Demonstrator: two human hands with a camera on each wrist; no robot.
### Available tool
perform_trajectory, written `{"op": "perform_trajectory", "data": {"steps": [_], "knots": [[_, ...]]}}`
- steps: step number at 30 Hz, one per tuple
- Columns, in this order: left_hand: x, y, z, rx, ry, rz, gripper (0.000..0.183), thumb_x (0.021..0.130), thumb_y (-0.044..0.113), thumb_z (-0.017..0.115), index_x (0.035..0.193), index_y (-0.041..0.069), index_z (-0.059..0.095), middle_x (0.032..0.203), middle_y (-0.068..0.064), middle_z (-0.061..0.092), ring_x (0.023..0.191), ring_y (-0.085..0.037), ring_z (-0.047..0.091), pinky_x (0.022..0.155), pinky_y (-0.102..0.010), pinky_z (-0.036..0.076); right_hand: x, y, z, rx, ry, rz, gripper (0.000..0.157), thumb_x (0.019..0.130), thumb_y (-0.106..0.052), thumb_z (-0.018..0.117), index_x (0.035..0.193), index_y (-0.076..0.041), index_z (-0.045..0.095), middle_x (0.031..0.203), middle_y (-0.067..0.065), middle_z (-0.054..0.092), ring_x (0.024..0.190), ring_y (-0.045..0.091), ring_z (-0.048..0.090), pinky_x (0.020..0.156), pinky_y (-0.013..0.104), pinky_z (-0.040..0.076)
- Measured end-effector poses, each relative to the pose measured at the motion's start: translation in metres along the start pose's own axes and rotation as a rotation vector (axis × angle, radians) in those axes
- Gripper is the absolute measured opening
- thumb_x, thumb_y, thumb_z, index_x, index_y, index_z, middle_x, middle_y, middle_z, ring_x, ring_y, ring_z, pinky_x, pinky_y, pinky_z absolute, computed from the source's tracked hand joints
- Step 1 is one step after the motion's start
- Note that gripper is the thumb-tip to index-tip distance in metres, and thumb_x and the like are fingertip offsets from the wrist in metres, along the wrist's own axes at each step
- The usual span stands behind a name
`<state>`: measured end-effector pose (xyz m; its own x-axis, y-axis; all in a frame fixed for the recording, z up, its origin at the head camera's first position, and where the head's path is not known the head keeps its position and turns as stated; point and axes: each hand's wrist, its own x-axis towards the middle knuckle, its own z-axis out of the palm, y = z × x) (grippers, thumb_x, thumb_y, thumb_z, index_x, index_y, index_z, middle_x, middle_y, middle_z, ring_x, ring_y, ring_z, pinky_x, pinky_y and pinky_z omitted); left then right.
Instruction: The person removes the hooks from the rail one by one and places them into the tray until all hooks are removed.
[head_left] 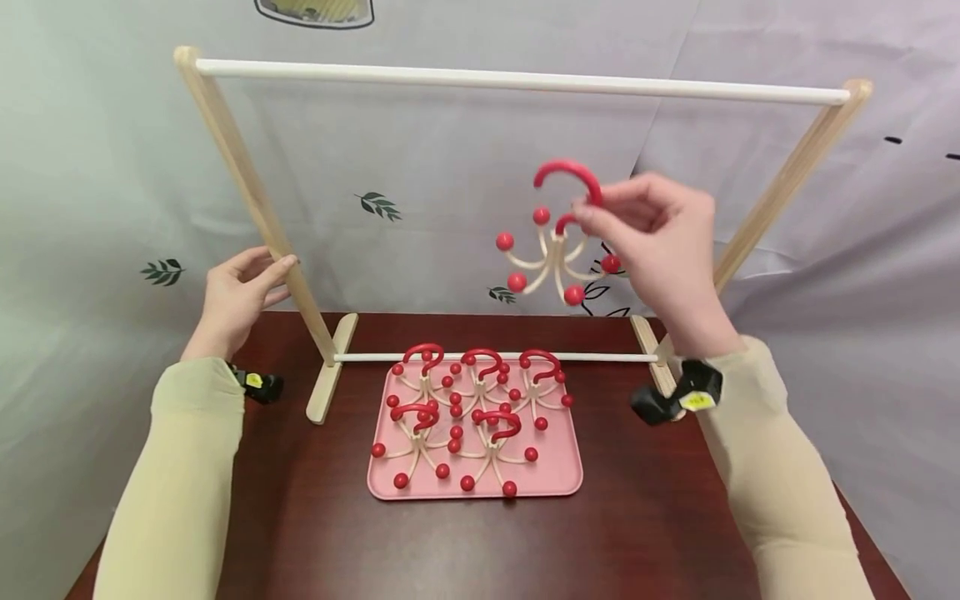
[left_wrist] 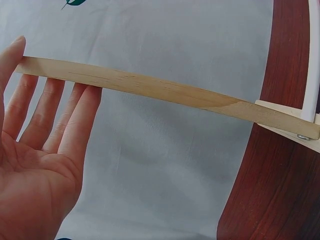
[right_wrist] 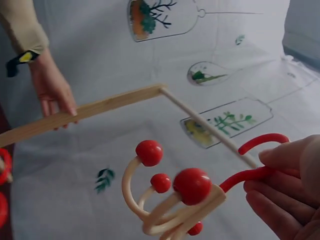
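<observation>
A wooden stand with a white top rail [head_left: 517,79] rises over the table. My left hand [head_left: 242,292] holds its left wooden post [head_left: 251,179] between thumb and fingers, as the left wrist view also shows for the post [left_wrist: 150,86]. My right hand [head_left: 660,242] pinches the red hook of a multi-arm hanger [head_left: 557,250], held in the air below the rail. Its curved cream arms end in red balls [right_wrist: 192,186]. Several similar hangers [head_left: 492,446] lie on a pink tray [head_left: 547,479], hooks upward.
The stand's right post [head_left: 787,183] is behind my right wrist. Wooden feet [head_left: 330,375] and a white lower bar [head_left: 607,357] rest on the dark table [head_left: 315,517]. A pale printed cloth [head_left: 442,167] hangs behind.
</observation>
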<state>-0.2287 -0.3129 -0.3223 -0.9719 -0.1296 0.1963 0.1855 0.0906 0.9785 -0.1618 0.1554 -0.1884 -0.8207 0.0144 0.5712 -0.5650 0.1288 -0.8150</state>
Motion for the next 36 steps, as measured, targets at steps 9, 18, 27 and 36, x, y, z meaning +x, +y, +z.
{"op": "perform_trajectory", "data": {"steps": [9,18,27,36], "knots": [[0.0,-0.001,-0.001,-0.017,0.002,-0.004,0.049,0.091,0.027,0.079,0.132,0.006,0.063,0.109,0.003,0.069,0.096,-0.009,0.068,0.078,-0.022,0.058,-0.074,0.061,-0.035,-0.086,-0.125,0.126,0.016,0.084,0.001,0.084,0.096,0.004,0.074,0.091,0.011,0.077,0.084,0.02,0.075,0.068,0.025,0.061],[-0.002,-0.003,-0.001,0.035,0.009,-0.015,0.052,0.092,0.03,0.078,0.135,0.006,0.062,0.11,0.003,0.068,0.097,-0.008,0.068,0.078,-0.021,0.058,-0.137,0.099,-0.052,-0.082,-0.262,0.256,0.016,0.082,0.012,0.08,0.091,0.003,0.07,0.088,0.013,0.076,0.081,0.019,0.075,0.061,0.031,0.062],[-0.002,0.001,0.003,0.048,0.016,-0.007,0.051,0.092,0.031,0.078,0.135,0.008,0.063,0.11,0.004,0.068,0.096,-0.008,0.068,0.077,-0.019,0.058,-0.173,0.131,-0.051,0.019,-0.313,0.314,0.015,0.084,0.013,0.077,0.094,0.005,0.069,0.093,0.017,0.075,0.083,0.023,0.075,0.065,0.033,0.063],[-0.002,-0.001,0.002,0.046,0.019,-0.01,0.055,0.091,0.033,0.078,0.138,0.008,0.061,0.113,0.003,0.067,0.097,-0.008,0.068,0.078,-0.019,0.058,-0.183,0.148,-0.043,0.028,-0.279,0.337,0.014,0.085,0.013,0.076,0.095,0.005,0.069,0.092,0.016,0.075,0.086,0.021,0.075,0.067,0.033,0.063]]}}
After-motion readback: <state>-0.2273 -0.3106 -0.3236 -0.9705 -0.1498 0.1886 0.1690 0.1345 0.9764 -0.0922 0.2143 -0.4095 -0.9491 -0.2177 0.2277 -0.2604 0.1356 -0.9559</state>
